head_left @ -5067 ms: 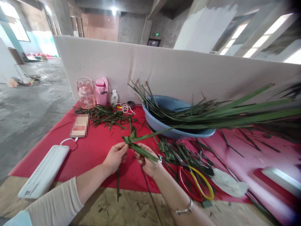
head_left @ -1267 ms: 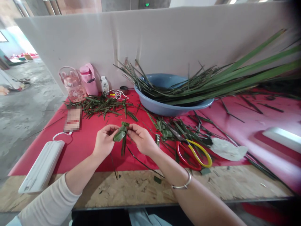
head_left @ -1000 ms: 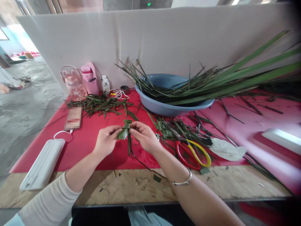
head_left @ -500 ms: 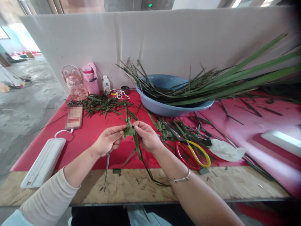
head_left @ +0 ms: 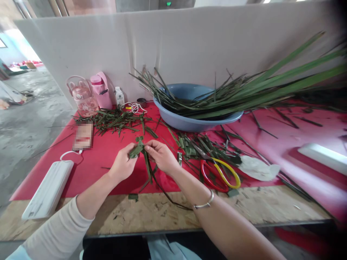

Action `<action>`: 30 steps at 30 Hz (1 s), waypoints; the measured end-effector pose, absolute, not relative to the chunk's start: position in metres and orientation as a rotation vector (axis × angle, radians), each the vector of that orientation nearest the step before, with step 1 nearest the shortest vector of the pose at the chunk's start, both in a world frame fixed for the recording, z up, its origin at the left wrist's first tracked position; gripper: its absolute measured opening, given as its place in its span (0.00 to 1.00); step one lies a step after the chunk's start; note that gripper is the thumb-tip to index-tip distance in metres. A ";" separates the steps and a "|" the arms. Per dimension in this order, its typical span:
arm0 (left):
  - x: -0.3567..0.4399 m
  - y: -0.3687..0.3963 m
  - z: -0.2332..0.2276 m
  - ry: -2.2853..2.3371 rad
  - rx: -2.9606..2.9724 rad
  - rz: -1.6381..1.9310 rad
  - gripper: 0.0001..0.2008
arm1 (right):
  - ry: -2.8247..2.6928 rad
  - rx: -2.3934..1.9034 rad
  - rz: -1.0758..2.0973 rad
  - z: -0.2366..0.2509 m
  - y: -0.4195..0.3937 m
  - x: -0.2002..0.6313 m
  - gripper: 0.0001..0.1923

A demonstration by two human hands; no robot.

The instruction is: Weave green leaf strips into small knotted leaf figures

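Observation:
A small woven green leaf piece is held up over the red tabletop between my two hands. My left hand is closed on its left side. My right hand pinches its right edge between thumb and fingertips. Long leaf strips hang down from the piece, and one dark strand trails towards the wooden front edge. By my left wrist a thin dark tip shows; I cannot make out what it belongs to. Scissors with one red and one yellow handle lie to the right of my right forearm.
A blue basin holds long green leaves reaching far right. Cut leaf pieces are heaped behind my hands. Bottles stand at the back left, near a phone cabled to a white power bank. Clear plastic lies right of the scissors.
Both hands have shifted slightly left with the leaf piece, which is now turned and tilted. The thin pointed tool that hung below my left hand no longer shows there.

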State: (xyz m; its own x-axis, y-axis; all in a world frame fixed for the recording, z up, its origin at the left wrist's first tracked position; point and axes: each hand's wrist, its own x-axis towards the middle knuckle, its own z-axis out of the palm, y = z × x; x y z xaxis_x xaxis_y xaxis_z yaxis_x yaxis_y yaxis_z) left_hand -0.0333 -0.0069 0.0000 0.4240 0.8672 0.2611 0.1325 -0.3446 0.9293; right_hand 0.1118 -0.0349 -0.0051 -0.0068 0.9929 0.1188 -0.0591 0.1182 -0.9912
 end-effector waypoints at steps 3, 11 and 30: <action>-0.034 -0.008 0.002 0.851 1.717 1.014 0.02 | -1.374 -1.087 1.044 -0.002 -0.036 0.116 0.07; -0.032 -0.007 0.000 0.836 1.480 0.997 0.06 | -1.659 -1.133 0.726 0.008 -0.045 0.120 0.08; -0.043 0.028 -0.014 1.156 1.326 1.241 0.08 | -2.513 -1.808 0.383 -0.004 -0.125 0.093 0.35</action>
